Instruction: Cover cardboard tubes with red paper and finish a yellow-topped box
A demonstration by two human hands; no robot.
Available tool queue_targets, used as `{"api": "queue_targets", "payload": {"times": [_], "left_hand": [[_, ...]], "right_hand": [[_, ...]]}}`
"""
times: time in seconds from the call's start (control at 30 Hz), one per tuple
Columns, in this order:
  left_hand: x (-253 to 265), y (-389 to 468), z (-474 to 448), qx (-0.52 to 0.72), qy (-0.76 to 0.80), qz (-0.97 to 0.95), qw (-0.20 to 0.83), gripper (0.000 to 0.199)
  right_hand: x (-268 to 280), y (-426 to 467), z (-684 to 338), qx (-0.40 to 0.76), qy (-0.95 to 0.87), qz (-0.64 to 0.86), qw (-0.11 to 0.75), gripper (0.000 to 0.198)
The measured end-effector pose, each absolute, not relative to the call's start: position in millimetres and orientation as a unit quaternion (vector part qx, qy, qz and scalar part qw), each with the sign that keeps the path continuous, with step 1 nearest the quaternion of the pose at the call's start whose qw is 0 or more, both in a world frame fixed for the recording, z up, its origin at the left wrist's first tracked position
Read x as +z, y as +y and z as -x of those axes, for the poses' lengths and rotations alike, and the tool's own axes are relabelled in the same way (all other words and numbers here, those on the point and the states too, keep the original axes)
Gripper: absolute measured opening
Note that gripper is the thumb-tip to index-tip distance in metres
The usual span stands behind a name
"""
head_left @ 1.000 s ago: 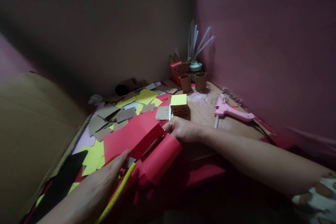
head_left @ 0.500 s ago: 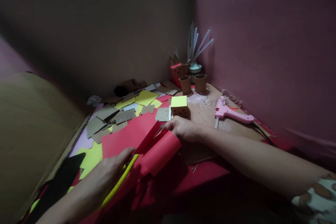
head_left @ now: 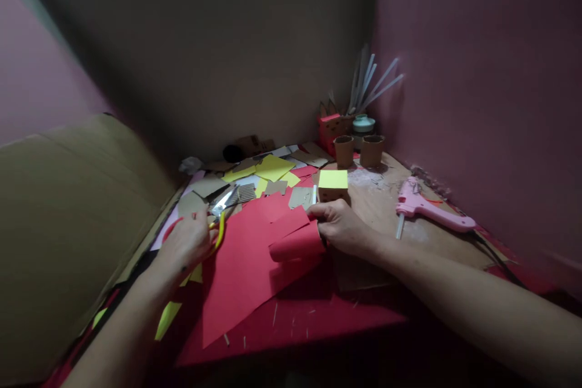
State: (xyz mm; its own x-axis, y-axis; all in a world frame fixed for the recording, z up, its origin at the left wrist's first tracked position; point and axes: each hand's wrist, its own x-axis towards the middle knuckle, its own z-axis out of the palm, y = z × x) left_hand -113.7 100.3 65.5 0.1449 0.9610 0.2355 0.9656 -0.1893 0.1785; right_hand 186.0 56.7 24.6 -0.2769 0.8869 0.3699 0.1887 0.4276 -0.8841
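Observation:
My left hand (head_left: pixel 190 236) is closed on a pair of scissors (head_left: pixel 222 218) with red and yellow handles, the blades pointing away over the scraps. A large sheet of red paper (head_left: pixel 240 267) lies between my hands, with a cut in its right part where a strip curls over. My right hand (head_left: pixel 343 227) pinches this curled piece at its right end; the fingertips are partly hidden. Just beyond the right hand stands a small cardboard box (head_left: pixel 333 185) with a yellow top.
Paper and cardboard scraps (head_left: pixel 273 168) cover the back left. A pink glue gun (head_left: pixel 431 209) lies at right on a cardboard sheet (head_left: pixel 377 194). Behind stand two cardboard cups (head_left: pixel 371 151), a red box with ears (head_left: pixel 330 133), glue sticks (head_left: pixel 368 82) and a pale green jar (head_left: pixel 364 124).
My left hand has drawn the scissors out of the red paper and moved them up and left. My right hand still holds the paper's curled part. The view has turned slightly left.

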Motion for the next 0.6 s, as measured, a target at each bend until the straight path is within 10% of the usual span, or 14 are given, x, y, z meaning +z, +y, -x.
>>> {"api": "queue_targets", "payload": {"times": [0.13,0.3,0.6], "left_hand": [[70.6,82.5,81.7,-0.182,-0.611,0.769,-0.051,0.048],[78.1,55.1,24.9,-0.298,-0.529,0.656,-0.448,0.044],[70.9,107.7,53.4,-0.442,-0.571,0.592,-0.357,0.033]], "right_hand": [[22.4,56.9,-185.6,0.364,-0.706,0.382,0.472,0.027],[22.2,54.4,-184.4,0.381,-0.71,0.342,0.484,0.035],[20.7,55.5,-183.4,0.5,-0.629,0.322,0.501,0.032]]}}
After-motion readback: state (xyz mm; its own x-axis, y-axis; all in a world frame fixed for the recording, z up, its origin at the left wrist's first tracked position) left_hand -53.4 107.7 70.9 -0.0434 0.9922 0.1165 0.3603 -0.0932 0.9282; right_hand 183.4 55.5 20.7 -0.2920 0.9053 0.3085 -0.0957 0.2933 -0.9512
